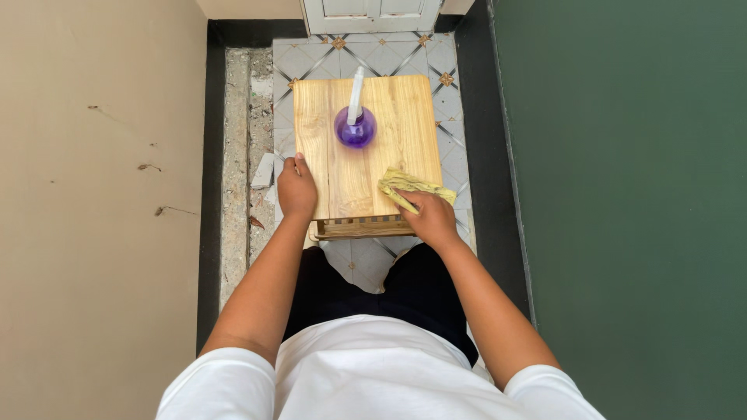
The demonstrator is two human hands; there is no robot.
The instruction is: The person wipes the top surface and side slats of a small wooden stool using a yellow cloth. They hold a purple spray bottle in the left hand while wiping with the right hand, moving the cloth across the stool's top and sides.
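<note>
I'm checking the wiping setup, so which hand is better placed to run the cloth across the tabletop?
Probably the right hand: it already presses the yellow cloth on the wooden table. The left hand grips the table's left edge.

No labels, signs or screens anywhere in view. Only container: a spray bottle (355, 124), standing upright on the far half of the wooden desk (405, 117), about midway across. Body round and globe-shaped, clear purple, with liquid inside; pale white neck and sprayer head rising from the top. No sticker or printed band visible on it from this angle. It stands well apart from both hands.
</note>
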